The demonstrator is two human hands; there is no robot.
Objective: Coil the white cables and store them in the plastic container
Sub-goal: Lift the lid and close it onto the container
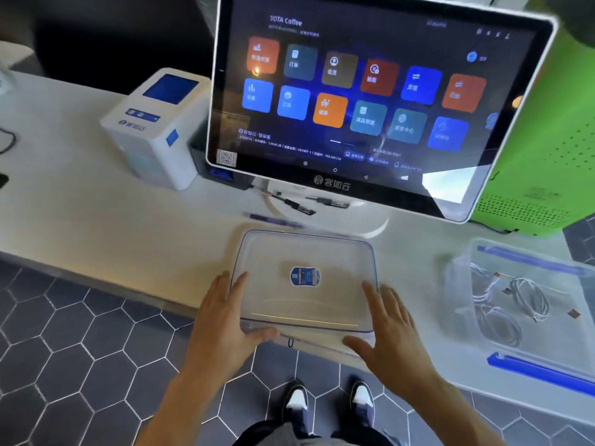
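Note:
A clear plastic lid (309, 249) with a blue sticker lies flat at the counter's front edge, its near side hanging over the floor. My left hand (222, 320) grips its left side, fingers on top and thumb along the front edge. My right hand (392, 333) holds the right side, thumb at the front right corner. To the right stands the clear plastic container (463, 284) with blue latches. Coiled white cables (528, 297) lie inside it.
A large touchscreen terminal (370, 91) stands right behind the lid, with pens (299, 207) on its base. A white printer-like device (154, 123) sits at the back left, a green perforated box (547, 156) at the back right. Below the counter edge is hexagon-tiled floor (80, 349).

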